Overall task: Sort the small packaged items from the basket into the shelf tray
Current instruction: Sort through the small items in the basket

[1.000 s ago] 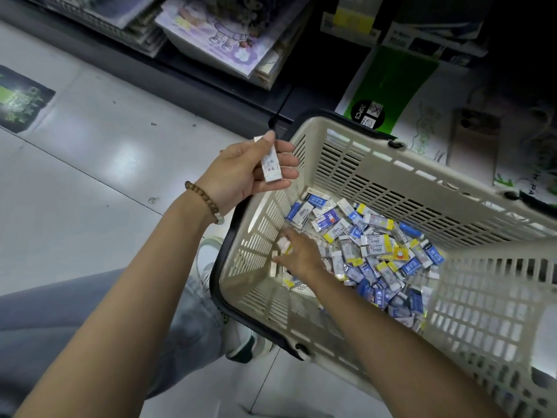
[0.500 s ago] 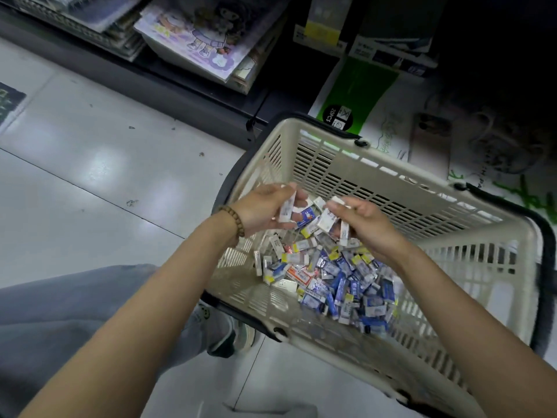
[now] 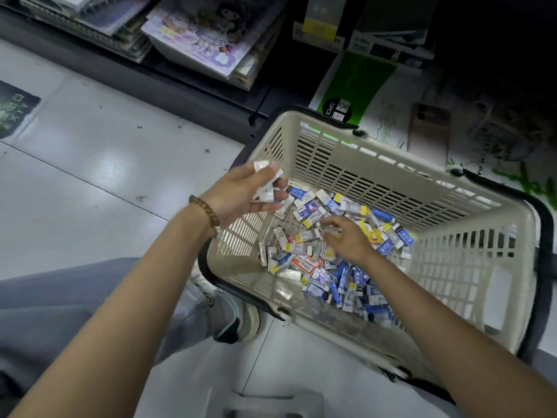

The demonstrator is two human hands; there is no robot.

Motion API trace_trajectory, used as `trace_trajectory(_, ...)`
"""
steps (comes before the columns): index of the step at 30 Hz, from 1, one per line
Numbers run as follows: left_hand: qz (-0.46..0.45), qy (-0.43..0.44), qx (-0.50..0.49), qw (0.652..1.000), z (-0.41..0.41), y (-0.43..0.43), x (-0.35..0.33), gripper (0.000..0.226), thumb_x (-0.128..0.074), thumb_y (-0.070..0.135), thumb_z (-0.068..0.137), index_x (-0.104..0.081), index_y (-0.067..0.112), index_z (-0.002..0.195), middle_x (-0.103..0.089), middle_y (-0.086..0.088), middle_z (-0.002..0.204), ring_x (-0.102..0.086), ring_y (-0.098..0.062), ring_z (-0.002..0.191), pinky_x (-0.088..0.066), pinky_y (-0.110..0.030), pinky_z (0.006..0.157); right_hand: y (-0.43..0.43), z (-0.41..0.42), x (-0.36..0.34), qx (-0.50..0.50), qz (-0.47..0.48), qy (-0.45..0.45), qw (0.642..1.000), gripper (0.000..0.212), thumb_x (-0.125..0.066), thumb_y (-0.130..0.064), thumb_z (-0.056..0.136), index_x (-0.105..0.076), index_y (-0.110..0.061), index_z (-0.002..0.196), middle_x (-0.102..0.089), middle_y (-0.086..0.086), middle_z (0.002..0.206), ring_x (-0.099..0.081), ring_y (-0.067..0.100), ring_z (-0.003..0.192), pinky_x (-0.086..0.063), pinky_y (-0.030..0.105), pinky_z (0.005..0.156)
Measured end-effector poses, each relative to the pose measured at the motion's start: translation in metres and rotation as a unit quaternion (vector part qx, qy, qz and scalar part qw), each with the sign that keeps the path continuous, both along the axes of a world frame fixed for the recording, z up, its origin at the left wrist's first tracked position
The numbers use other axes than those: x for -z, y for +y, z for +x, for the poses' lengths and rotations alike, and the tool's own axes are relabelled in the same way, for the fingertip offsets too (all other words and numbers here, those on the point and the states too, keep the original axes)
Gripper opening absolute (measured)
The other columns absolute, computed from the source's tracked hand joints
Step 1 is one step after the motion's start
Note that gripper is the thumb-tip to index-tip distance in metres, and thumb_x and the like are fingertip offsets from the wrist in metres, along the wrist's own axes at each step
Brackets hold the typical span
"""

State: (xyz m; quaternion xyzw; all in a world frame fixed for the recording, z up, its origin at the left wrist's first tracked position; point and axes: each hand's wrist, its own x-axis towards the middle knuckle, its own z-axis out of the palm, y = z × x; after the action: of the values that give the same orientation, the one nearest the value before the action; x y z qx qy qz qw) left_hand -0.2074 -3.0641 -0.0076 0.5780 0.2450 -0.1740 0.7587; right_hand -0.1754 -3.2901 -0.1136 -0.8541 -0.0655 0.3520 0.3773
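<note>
Left hand: clamped on white packets, gathering a handful over the basket at ten o'clock.
Right hand: fishing in the pile; grip too blurred to tell.

Hands split apart now: left hand lifts to the basket's left rim clutching white packets, right hand dives back into the pile.

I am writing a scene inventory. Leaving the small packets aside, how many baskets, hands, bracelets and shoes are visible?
Basket: 1
Hands: 2 (left hand, right hand)
Bracelet: 1
Shoe: 1
Total: 5
</note>
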Motion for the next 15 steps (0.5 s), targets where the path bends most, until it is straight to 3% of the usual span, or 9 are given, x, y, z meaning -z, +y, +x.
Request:
trace_trajectory(2, -0.013, -0.029, -0.008, 0.999, -0.001, 0.012, -0.013, 0.019, -0.053, 0.028, 0.091, -0.058, 0.010, 0.095, -0.069, 0.004, 0.074, -0.068, -0.012, 0.073, -0.058, -0.024, 0.066, 0.008, -0.011, 0.014, -0.038, -0.001, 0.011, 0.999, 0.022, -0.057, -0.016, 0.093, -0.065, -0.006, 0.111, -0.061, 0.012, 0.120, -0.060, 0.015, 0.095, -0.046, 0.033, 0.092)
trace_trajectory(4, -0.011, -0.035, -0.006, 0.999, -0.004, 0.020, -0.018, 0.022, -0.056, 0.031, 0.086, -0.059, 0.011, 0.094, -0.069, 0.004, 0.073, -0.068, -0.012, 0.074, -0.058, -0.024, 0.066, 0.020, -0.025, 0.025, -0.101, 0.010, 0.107, 0.989, 0.024, -0.056, -0.017, 0.094, -0.067, -0.002, 0.110, -0.065, 0.016, 0.117, -0.063, 0.017, 0.098, -0.048, 0.032, 0.093)
trace_trajectory(7, -0.005, -0.017, -0.008, 1.000, -0.008, 0.026, -0.014, 0.021, -0.055, 0.031, 0.088, -0.058, 0.011, 0.095, -0.068, 0.004, 0.075, -0.067, -0.013, 0.075, -0.058, -0.027, 0.073, 0.033, -0.043, 0.041, -0.215, -0.028, 0.181, 0.959, 0.031, -0.046, -0.016, 0.099, -0.061, -0.004, 0.123, -0.057, 0.014, 0.132, -0.053, 0.024, 0.122, -0.039, 0.032, 0.105)
trace_trajectory(11, -0.024, -0.008, -0.009, 1.000, -0.013, 0.028, -0.006, 0.023, -0.055, 0.033, 0.087, -0.058, 0.012, 0.095, -0.067, 0.005, 0.075, -0.068, -0.012, 0.076, -0.058, -0.025, 0.072, 0.039, -0.049, 0.051, -0.185, -0.002, 0.129, 0.974, 0.041, -0.039, -0.005, 0.099, -0.042, -0.010, 0.140, -0.025, 0.004, 0.155, -0.023, 0.019, 0.143, -0.019, 0.028, 0.115)
trace_trajectory(15, -0.047, -0.005, -0.013, 0.999, -0.011, 0.025, -0.003, 0.020, -0.052, 0.030, 0.091, -0.058, 0.012, 0.094, -0.068, 0.005, 0.074, -0.069, -0.012, 0.074, -0.057, -0.023, 0.066, 0.041, -0.051, 0.058, -0.183, -0.027, 0.081, 0.979, 0.045, -0.057, -0.014, 0.093, -0.045, -0.008, 0.136, -0.045, 0.011, 0.142, -0.044, 0.023, 0.129, -0.034, 0.029, 0.105)
